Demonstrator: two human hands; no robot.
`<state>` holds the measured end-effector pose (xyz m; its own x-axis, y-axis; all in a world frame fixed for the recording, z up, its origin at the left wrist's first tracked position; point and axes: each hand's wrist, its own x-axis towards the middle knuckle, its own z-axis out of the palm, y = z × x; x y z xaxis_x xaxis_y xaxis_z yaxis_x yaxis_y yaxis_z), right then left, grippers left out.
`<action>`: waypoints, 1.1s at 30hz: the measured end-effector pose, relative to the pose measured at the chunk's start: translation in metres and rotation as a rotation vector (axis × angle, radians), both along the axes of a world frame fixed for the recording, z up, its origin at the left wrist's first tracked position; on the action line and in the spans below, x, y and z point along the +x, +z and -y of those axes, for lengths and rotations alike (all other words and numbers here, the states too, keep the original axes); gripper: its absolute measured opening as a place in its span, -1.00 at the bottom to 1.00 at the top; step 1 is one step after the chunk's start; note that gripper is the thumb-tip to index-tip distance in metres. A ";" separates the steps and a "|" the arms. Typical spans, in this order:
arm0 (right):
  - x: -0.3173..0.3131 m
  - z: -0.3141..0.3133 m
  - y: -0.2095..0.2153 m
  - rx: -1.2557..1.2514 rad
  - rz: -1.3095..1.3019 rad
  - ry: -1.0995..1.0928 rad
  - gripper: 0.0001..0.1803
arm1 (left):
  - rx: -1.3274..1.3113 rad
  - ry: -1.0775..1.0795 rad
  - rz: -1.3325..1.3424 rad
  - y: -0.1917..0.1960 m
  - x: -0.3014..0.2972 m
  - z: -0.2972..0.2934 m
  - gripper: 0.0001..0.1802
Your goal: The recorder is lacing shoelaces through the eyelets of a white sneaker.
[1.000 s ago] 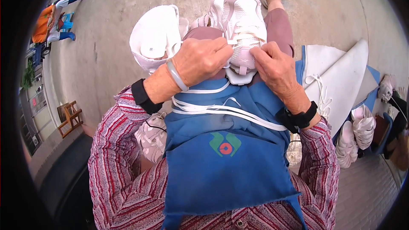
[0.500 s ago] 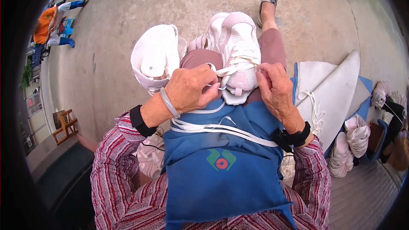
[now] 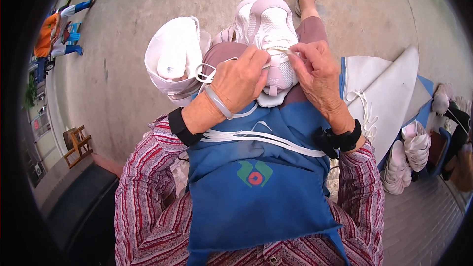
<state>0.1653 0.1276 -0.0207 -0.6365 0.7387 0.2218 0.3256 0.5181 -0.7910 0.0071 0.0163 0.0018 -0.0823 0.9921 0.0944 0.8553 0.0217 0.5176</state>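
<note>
A pale pink and white sneaker (image 3: 270,17) lies across my lap, its toe pointing away and its heel tab toward me. My left hand (image 3: 241,76) is closed in a pinch on the shoelace (image 3: 206,72) at the sneaker's left side, and a white loop hangs out beside it. On the other side my right hand (image 3: 318,69) pinches the lace at the sneaker's collar, thumb against forefinger. Both hands partly cover the lacing. Loose white laces (image 3: 266,140) run across my blue apron (image 3: 256,202).
Left of my knee sits a white and pink shoe piece (image 3: 172,64). At right, a pale sheet (image 3: 379,79) carries more laces, with several white shoes (image 3: 416,148) beyond. A person in orange (image 3: 48,34) is far left, near a wooden stool (image 3: 78,145).
Both hands have moved up the picture along with the sneaker, and closer together over it. A lace loop now stands out left of my left hand.
</note>
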 end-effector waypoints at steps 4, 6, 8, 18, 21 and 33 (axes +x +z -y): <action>-0.003 -0.002 -0.001 0.042 0.007 0.046 -0.84 | 0.037 -0.044 -0.109 -0.004 0.001 0.001 -0.82; -0.005 -0.004 -0.004 0.027 -0.015 0.074 -0.87 | 0.039 -0.041 -0.137 -0.004 0.003 0.000 -0.83; -0.005 -0.009 -0.001 -0.065 0.044 0.118 -0.86 | 0.040 -0.039 -0.165 -0.005 0.001 -0.001 -0.85; -0.004 -0.020 -0.011 -0.645 0.174 0.063 -0.61 | 0.046 -0.135 -0.246 0.008 -0.003 0.007 -0.84; -0.002 -0.018 -0.009 -0.706 0.183 0.017 -0.59 | 0.019 -0.151 -0.187 0.012 -0.008 0.015 -0.83; 0.021 0.026 0.011 -0.307 0.080 0.086 -0.83 | 0.117 -0.018 0.181 0.021 -0.010 0.007 -0.78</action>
